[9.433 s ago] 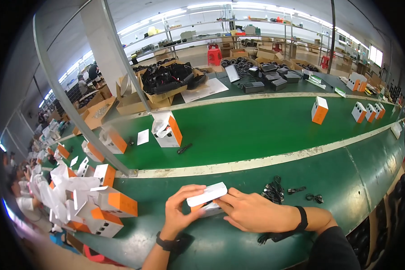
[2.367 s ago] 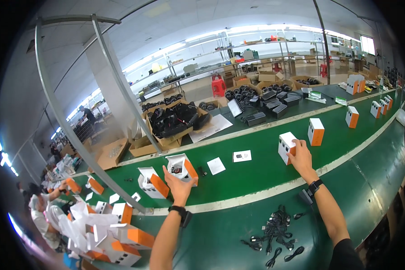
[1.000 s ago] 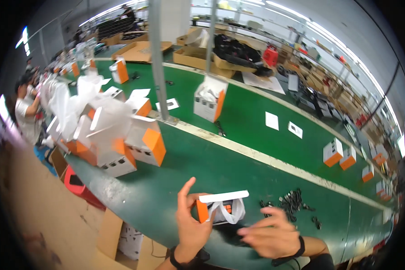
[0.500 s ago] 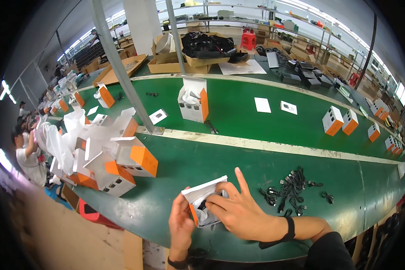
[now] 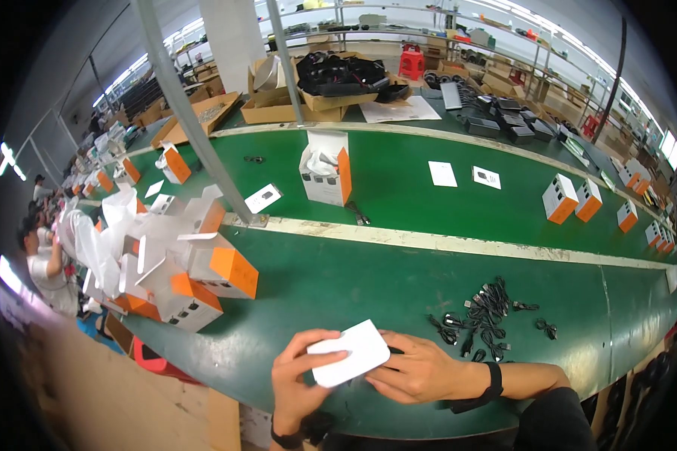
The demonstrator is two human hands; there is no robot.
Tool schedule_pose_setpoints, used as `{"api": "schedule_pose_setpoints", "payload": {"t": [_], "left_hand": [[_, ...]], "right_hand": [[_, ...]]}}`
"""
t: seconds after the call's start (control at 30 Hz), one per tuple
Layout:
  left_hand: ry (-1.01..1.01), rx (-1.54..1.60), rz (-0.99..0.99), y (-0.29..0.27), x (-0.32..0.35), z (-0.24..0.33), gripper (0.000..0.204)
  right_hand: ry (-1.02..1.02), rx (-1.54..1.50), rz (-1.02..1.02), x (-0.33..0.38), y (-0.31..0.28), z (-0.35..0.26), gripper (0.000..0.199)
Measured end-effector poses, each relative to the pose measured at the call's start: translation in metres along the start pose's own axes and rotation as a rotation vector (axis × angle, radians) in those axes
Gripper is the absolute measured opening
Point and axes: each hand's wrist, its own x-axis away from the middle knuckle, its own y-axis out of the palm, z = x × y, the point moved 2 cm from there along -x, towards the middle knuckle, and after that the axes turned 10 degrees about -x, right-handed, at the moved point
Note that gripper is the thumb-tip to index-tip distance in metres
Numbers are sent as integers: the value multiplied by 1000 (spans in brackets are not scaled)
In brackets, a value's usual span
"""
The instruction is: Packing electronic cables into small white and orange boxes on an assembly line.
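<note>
on green table [image 5: 338, 293], hands on white box [image 5: 350, 362]

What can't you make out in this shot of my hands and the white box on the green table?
- White box, head view: its underside and contents are hidden by its closed flap and both hands.
- Left hand: the fingertips sit behind the box.
- Right hand: the palm faces down, unseen.
- Pile of black cables: too small to tell the connector type.
- Open box on the belt: its white contents are unclear.
</note>
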Motion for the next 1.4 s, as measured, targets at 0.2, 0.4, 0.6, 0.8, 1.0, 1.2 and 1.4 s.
{"api": "schedule_pose_setpoints", "payload": {"t": [0.2,0.4,0.6,0.8,1.0,1.2,1.4], "left_hand": [[183,-315,29,3,10,14,39],[245,-495,-8,-4,3,23,31],[340,-525,-299,-15,0,43,45],[306,-490,-497,-17,-8,23,45],[87,-432,-308,-3,-81,15,94],[39,-422,-90,79,-210,-75,130],[-176,-534,161,127,-311,-118,149]], "right_hand": [[-18,-109,341,47,10,18,33],[23,-69,267,16,-13,27,36],[0,-189,11,16,-29,27,38],[207,-332,-88,13,-23,40,45],[543,35,249,49,-128,100,61],[1032,702,847,219,-254,215,57],[1227,1183,786,281,-296,245,60]]}}
